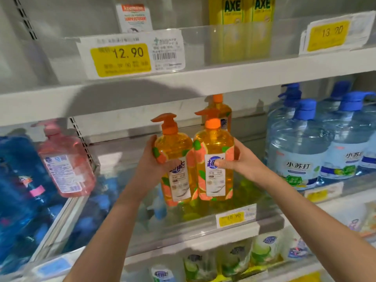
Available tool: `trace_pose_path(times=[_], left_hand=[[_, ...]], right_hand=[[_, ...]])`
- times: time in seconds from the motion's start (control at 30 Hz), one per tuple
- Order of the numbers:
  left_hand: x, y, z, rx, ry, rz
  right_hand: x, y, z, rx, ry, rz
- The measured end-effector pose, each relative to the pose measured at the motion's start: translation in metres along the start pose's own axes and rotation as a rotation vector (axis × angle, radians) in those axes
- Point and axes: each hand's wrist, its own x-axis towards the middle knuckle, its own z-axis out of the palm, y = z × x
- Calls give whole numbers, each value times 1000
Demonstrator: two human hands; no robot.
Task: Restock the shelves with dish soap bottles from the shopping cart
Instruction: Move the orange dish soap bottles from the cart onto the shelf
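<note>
This is the placing step. The left hand curls its fingers round one clear orange pump bottle of dish soap. The right hand grips its twin bottle, touching alongside, at the near edge of the white middle shelf. Next, probably, both get seated before the far orange bottle, labels outward. The labels read 超能, the yellow price tag below reads 10.90, and the yellow bottles above say AXE.
</note>
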Motion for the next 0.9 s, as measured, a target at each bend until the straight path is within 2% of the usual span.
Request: trace_pose_path(times=[0.1, 0.17, 0.3, 0.47, 0.6, 0.67, 0.8, 0.9], left_hand=[[-8, -10, 5, -1, 10, 1], [-19, -29, 12, 76, 22, -67], [-28, -53, 27, 295, 59, -178], [-11, -60, 33, 434, 147, -115], [13, -66, 35, 479, 147, -148], [31, -67, 38, 486, 141, -188], [60, -70, 44, 506, 156, -225], [77, -75, 50, 459, 201, -218]], right_hand=[[-22, 10, 16, -266, 41, 112], [-40, 19, 34, -438, 46, 174], [-31, 24, 44, -595, 169, 270], [2, 25, 38, -627, 145, 259], [30, 31, 43, -626, 202, 274], [48, 35, 48, -555, 251, 281], [83, 35, 57, -266, 288, 286], [109, 43, 63, -231, 281, 288]])
